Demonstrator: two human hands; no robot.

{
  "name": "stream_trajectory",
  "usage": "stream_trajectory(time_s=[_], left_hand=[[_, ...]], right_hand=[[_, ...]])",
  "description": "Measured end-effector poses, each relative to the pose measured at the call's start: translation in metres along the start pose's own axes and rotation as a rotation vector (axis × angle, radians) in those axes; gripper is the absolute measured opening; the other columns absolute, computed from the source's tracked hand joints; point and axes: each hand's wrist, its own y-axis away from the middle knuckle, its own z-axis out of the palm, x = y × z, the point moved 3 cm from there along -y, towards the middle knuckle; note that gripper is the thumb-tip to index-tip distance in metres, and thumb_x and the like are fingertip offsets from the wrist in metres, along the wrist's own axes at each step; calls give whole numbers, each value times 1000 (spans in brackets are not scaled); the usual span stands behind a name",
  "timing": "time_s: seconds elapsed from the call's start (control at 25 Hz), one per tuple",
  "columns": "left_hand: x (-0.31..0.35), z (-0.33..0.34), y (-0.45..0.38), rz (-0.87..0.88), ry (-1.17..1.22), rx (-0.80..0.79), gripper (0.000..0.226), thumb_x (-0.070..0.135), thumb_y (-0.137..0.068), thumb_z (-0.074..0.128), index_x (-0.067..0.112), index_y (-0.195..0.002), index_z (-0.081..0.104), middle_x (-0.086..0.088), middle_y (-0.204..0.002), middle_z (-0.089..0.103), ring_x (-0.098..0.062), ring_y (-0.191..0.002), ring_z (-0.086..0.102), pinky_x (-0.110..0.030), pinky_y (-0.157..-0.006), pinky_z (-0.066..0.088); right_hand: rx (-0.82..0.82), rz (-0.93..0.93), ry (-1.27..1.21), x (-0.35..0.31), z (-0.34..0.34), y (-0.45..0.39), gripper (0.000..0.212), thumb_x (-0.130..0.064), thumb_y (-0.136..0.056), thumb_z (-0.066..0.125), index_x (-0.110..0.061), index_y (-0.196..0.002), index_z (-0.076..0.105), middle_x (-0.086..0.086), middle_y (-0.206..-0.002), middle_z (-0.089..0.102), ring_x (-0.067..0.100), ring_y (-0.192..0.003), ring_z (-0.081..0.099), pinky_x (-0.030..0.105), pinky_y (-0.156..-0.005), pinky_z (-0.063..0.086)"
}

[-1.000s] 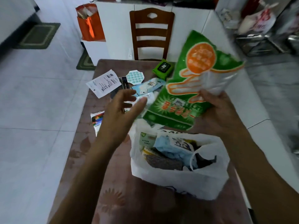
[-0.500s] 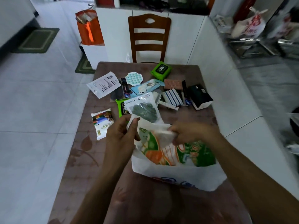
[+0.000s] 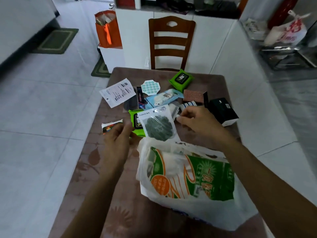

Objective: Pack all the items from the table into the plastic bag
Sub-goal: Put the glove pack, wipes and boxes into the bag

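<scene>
The white plastic bag (image 3: 223, 215) lies open on the brown table (image 3: 89, 169), with a green and orange packet (image 3: 197, 177) inside. A clear pouch with a dark round item (image 3: 157, 126) rests at the bag's mouth. My left hand (image 3: 118, 136) hovers with fingers apart, empty, between a colourful small packet (image 3: 111, 125) and a green wipes pack (image 3: 134, 120). My right hand (image 3: 199, 122) reaches past the bag; its fingertips touch a small white item (image 3: 178, 117). Further back lie a second green wipes pack (image 3: 181, 79), a teal bubble toy (image 3: 150, 87), a blue pouch (image 3: 163, 98), a white label sheet (image 3: 118, 94), a brown pad (image 3: 193, 96) and a black box (image 3: 221, 110).
A wooden chair (image 3: 171, 43) stands at the table's far end. An orange bag (image 3: 108, 30) sits on a white stand at the back left. A white counter (image 3: 257, 109) runs along the table's right side. Tiled floor lies to the left.
The green and orange packet went from my right hand into the bag. My right hand then left the bag and reached forward to the items; my left hand let go of the bag's rim and moved left.
</scene>
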Motion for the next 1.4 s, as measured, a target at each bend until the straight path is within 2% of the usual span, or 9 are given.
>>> stream_trajectory(time_s=[0.24, 0.4, 0.48, 0.68, 0.84, 0.96, 1.12, 1.28, 1.4], left_hand=[[-90, 78, -95, -395, -354, -412, 28, 7, -92, 60, 0, -119, 62, -14, -107, 65, -9, -65, 57, -14, -44, 47], [-133, 95, -119, -550, -292, -461, 31, 12, -91, 62, 5, -121, 63, -16, -118, 64, -23, -87, 61, -38, -78, 57], [-141, 99, -124, -559, -244, -443, 27, 12, -92, 63, 6, -118, 66, -10, -106, 66, -22, -82, 62, -36, -75, 54], [-141, 105, -111, -213, -445, -434, 17, 0, -86, 67, 4, -100, 75, -2, -88, 71, -3, -68, 65, -6, -55, 46], [-88, 100, -100, -206, -45, -417, 29, -11, -84, 61, 13, -76, 74, 3, -74, 74, -5, -67, 67, -25, -74, 53], [-4, 75, -85, -20, 183, -505, 37, -14, -81, 59, 17, -72, 76, 5, -73, 75, -9, -70, 69, -21, -70, 56], [90, 48, -44, 252, 225, -607, 27, -5, -67, 66, 20, -62, 76, 2, -70, 73, -16, -73, 66, -28, -75, 53], [95, 26, 24, 399, 26, -401, 18, 10, -79, 73, 22, -94, 72, 5, -93, 75, -10, -87, 70, -29, -79, 57], [54, 0, 75, 344, -203, -280, 64, 51, -69, 77, 30, -124, 52, 10, -120, 60, -6, -107, 59, -27, -82, 51]], right_hand=[[-365, 325, 455, 86, 62, -121, 34, -30, -81, 70, -6, -105, 65, 13, -106, 68, 23, -81, 60, 28, -66, 45], [-470, 396, 288, 125, 102, -134, 42, -23, -83, 72, -7, -120, 61, 6, -111, 61, 26, -104, 60, 31, -78, 46], [-512, 445, 190, 138, 109, -136, 40, -22, -82, 74, -9, -118, 62, 6, -111, 60, 23, -101, 58, 31, -80, 45], [-577, 513, 84, 136, 98, -120, 27, -26, -86, 69, -18, -109, 56, 3, -106, 65, 18, -90, 62, 33, -72, 51], [-198, 339, 84, 101, 58, -107, 22, -27, -85, 69, -15, -104, 66, 3, -103, 69, 18, -91, 63, 32, -75, 49], [124, 348, -294, 56, 19, -77, 31, -33, -84, 71, -15, -108, 64, 0, -107, 65, 19, -98, 62, 31, -76, 48], [-170, 361, -1052, 0, -1, -26, 41, -27, -91, 62, -11, -129, 60, 11, -125, 66, 27, -111, 65, 38, -81, 57], [-24, 177, -1114, -5, -38, 41, 38, -8, -78, 64, -7, -115, 65, 12, -110, 73, 26, -100, 70, 40, -79, 59], [96, 164, -764, 18, -57, 92, 41, -24, -62, 81, -16, -102, 74, 6, -102, 76, 25, -96, 71, 40, -78, 59]])
